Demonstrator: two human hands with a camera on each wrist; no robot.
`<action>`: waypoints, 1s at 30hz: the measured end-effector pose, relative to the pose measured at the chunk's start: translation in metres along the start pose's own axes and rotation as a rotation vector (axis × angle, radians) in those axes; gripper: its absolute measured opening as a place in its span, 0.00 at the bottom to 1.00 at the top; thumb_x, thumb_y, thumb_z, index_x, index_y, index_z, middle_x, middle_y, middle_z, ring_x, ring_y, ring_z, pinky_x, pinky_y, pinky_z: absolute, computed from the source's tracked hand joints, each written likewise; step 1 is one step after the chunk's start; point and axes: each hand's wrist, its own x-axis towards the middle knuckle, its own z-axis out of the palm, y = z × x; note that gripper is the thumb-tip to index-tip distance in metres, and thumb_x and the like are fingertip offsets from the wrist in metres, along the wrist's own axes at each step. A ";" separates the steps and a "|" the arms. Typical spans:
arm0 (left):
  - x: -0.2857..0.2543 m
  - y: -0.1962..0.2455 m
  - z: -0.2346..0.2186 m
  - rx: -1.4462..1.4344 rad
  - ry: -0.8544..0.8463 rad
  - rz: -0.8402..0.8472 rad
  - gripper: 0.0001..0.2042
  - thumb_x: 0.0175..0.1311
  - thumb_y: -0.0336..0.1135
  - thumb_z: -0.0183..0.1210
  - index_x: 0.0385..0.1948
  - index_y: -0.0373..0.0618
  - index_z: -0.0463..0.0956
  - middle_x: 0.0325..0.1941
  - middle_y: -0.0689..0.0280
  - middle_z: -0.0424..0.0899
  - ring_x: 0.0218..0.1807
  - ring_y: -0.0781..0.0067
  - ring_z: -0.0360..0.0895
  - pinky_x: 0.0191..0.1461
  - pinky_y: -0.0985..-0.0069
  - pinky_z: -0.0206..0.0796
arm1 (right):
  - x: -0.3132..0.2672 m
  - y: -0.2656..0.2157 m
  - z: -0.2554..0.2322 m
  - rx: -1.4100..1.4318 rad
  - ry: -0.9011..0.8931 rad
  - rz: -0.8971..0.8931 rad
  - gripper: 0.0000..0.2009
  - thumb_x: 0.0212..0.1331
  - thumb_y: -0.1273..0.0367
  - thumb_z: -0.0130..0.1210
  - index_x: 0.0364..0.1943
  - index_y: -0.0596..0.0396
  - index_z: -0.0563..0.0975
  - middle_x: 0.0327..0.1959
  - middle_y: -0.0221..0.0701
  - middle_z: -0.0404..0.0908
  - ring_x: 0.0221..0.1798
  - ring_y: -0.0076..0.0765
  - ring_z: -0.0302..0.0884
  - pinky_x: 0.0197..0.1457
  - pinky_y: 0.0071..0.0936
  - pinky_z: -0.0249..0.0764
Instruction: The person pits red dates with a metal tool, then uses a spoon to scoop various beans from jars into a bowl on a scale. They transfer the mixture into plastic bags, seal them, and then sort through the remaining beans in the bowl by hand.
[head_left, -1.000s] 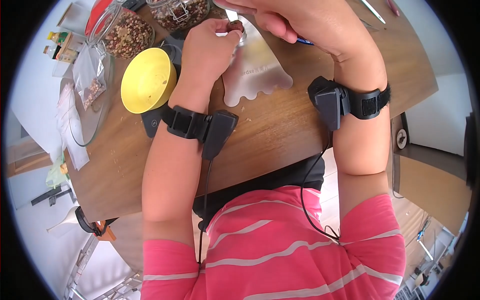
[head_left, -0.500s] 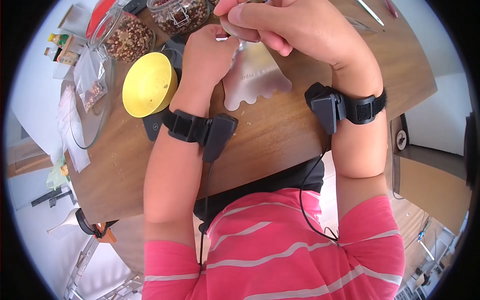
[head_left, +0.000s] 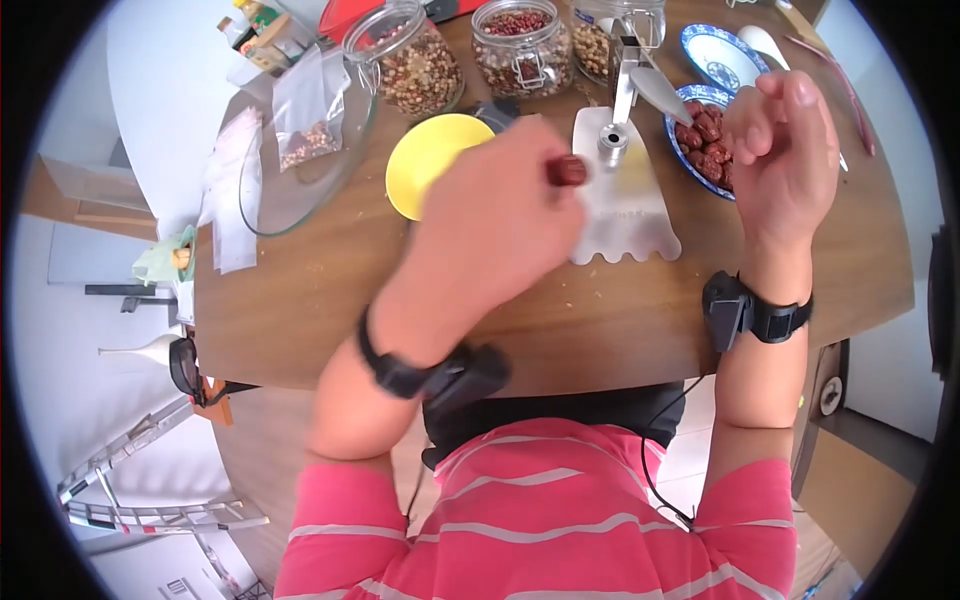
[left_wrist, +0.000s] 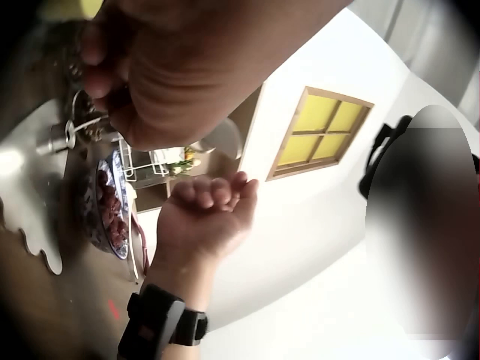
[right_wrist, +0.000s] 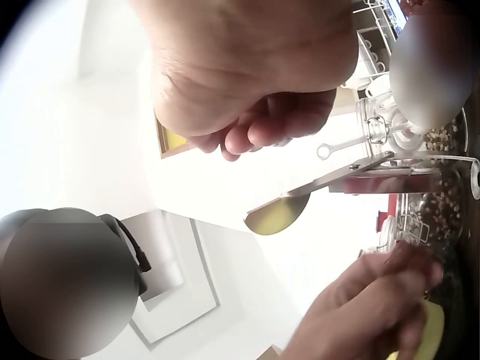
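Note:
The left hand (head_left: 500, 215) pinches a dark red date (head_left: 568, 171) between thumb and fingers, left of the metal press (head_left: 613, 140) and over its wavy-edged steel base (head_left: 625, 215). Behind the left hand, its wrist side overlaps the yellow bowl (head_left: 425, 160). The press lever (head_left: 660, 95) stands raised, touched by neither hand. Beside the blue-rimmed bowl of dates (head_left: 712, 150), the right hand (head_left: 785, 160) is held up with loosely curled fingers and nothing in them. In the right wrist view the lever (right_wrist: 281, 210) hangs below that hand (right_wrist: 255, 90).
Glass jars of mixed beans (head_left: 415, 75) line the back, with an empty patterned bowl (head_left: 725, 55) and a white spoon (head_left: 765, 45) at the back right. On the left are a glass dish (head_left: 300, 215) and a plastic bag of beans (head_left: 310, 115).
The left hand has drawn back from the press with the date. Letting go of the lever, the right hand has moved to the right. The head view has shifted, showing more of the table's back.

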 end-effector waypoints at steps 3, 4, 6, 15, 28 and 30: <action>0.001 -0.034 -0.044 0.178 0.096 0.015 0.08 0.61 0.35 0.61 0.41 0.49 0.85 0.38 0.59 0.90 0.42 0.52 0.87 0.46 0.62 0.77 | -0.006 -0.002 0.004 -0.074 0.106 -0.074 0.17 0.77 0.60 0.51 0.42 0.63 0.80 0.20 0.25 0.67 0.25 0.24 0.63 0.31 0.27 0.62; 0.006 -0.042 -0.055 0.187 0.081 0.024 0.08 0.61 0.35 0.61 0.41 0.49 0.85 0.38 0.59 0.90 0.42 0.52 0.87 0.46 0.62 0.77 | -0.006 -0.003 0.010 -0.106 0.170 -0.079 0.16 0.76 0.61 0.51 0.41 0.64 0.80 0.19 0.26 0.67 0.25 0.24 0.64 0.31 0.27 0.62; 0.016 -0.054 -0.070 0.472 -0.088 -0.040 0.09 0.63 0.35 0.60 0.39 0.52 0.88 0.38 0.61 0.90 0.43 0.54 0.87 0.44 0.62 0.78 | -0.008 -0.001 0.014 -0.105 0.222 -0.138 0.14 0.75 0.65 0.53 0.39 0.65 0.80 0.20 0.27 0.69 0.25 0.24 0.64 0.31 0.25 0.63; 0.041 -0.060 -0.047 0.807 -0.414 -0.084 0.09 0.63 0.40 0.61 0.37 0.53 0.89 0.40 0.63 0.91 0.45 0.56 0.87 0.47 0.61 0.78 | -0.026 -0.009 0.036 -0.881 -0.014 -0.874 0.06 0.61 0.73 0.67 0.31 0.61 0.82 0.22 0.32 0.80 0.22 0.33 0.74 0.27 0.26 0.71; -0.027 -0.196 -0.197 0.586 0.545 -0.281 0.14 0.66 0.37 0.62 0.49 0.42 0.84 0.46 0.54 0.89 0.45 0.55 0.87 0.50 0.65 0.76 | -0.073 0.019 0.094 -0.648 -0.617 -0.648 0.07 0.49 0.71 0.70 0.27 0.51 0.81 0.20 0.26 0.76 0.20 0.34 0.71 0.24 0.31 0.65; -0.051 -0.255 -0.219 0.704 0.450 -0.471 0.17 0.65 0.41 0.60 0.53 0.46 0.82 0.49 0.57 0.89 0.52 0.51 0.85 0.56 0.58 0.76 | -0.077 0.029 0.097 -0.583 -0.659 -0.589 0.07 0.48 0.71 0.71 0.27 0.50 0.81 0.19 0.25 0.75 0.19 0.32 0.71 0.23 0.30 0.65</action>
